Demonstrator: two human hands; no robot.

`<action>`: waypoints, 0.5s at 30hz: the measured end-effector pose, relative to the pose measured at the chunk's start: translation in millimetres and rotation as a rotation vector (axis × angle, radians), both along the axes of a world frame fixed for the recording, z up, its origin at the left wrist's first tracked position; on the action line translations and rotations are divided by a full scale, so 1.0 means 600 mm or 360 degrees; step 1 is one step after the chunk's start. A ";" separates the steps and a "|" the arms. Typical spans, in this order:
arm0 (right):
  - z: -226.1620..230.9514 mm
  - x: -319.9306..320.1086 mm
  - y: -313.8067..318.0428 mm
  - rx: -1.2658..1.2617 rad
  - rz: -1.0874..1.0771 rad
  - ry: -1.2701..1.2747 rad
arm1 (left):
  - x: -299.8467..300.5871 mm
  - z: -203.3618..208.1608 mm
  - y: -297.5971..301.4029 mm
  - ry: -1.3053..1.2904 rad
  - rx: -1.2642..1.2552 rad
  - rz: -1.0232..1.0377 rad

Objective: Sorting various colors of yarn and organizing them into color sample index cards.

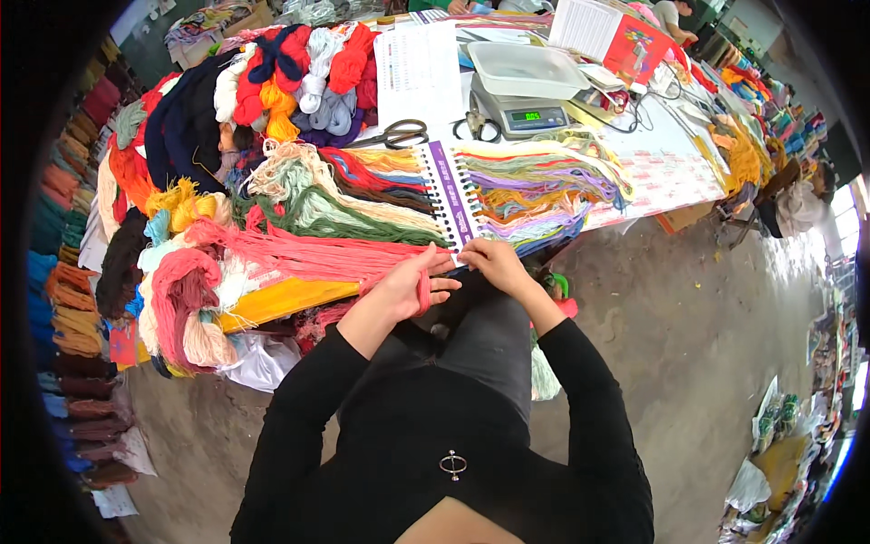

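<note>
A long skein of coral-pink yarn (299,257) stretches across the table's near edge to my left hand (405,288). That hand is closed on the yarn, with a strand hanging by its fingers and its lower fingers partly spread. Beside it, my right hand (498,267) pinches the near end of a white and purple card strip (448,186) with holes along both sides. Bundles of coloured thread (535,186) fan out from the strip to the right, and more dark green and cream thread (335,208) lies to the left. My fingertips partly hide the strip's end.
Heaped yarn skeins (272,82) cover the table's left part. Behind the strip are black-handled scissors (403,134), a digital scale (528,118) with a clear plastic tray (526,70), and a printed sheet (419,72). Another person (672,18) is at the far right.
</note>
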State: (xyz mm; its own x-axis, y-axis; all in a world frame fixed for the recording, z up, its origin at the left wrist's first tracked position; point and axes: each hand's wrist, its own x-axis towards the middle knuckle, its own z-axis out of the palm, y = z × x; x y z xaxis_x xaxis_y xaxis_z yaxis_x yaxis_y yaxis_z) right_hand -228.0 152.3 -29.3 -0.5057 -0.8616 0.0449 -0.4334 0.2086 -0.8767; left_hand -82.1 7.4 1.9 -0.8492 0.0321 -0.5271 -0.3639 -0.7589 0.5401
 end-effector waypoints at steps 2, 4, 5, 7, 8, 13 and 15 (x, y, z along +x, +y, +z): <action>-0.009 -0.001 0.001 -0.0070 -0.0042 0.0004 | -0.010 -0.007 0.000 0.0004 -0.0152 -0.0057; -0.010 -0.001 0.001 -0.0150 -0.0085 0.0008 | -0.018 0.015 0.020 -0.0100 -0.0519 -0.0036; -0.008 0.003 0.001 -0.0147 -0.0094 -0.0024 | -0.023 0.011 0.021 -0.0102 -0.0529 -0.0040; -0.005 0.004 0.001 -0.0067 -0.0077 -0.0073 | -0.034 -0.002 0.019 -0.0006 -0.0973 -0.0138; -0.004 0.005 0.001 -0.0082 -0.0059 -0.0103 | -0.039 -0.005 0.023 -0.0001 -0.1018 -0.0036; -0.009 0.001 -0.006 -0.0189 0.0081 -0.0472 | -0.051 -0.031 0.020 0.0006 -0.1209 -0.0059; -0.008 0.004 -0.008 -0.0161 0.0010 -0.0338 | -0.047 -0.052 0.013 0.0156 -0.1361 -0.0010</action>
